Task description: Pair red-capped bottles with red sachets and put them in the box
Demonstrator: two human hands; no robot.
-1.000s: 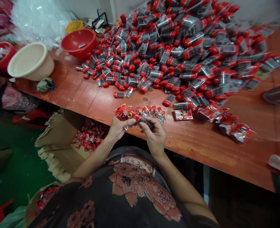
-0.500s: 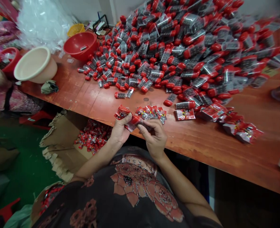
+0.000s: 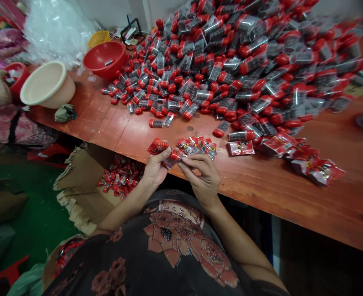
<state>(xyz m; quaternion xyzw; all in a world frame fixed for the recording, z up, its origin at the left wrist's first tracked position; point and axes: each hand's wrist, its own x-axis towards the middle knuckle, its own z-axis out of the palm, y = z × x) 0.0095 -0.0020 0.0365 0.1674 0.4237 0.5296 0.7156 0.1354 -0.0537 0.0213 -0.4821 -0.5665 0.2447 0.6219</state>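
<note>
Our left grip and right grip clench a packet strip; an uneven tug could tear it.

Red sachet, now clear of row

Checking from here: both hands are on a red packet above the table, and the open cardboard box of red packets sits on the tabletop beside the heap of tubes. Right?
No: the open cardboard box is not on the tabletop. The head view shows it below the edge of the table, left of the hands. The left hand and right hand on the red packet are as you said.
</note>
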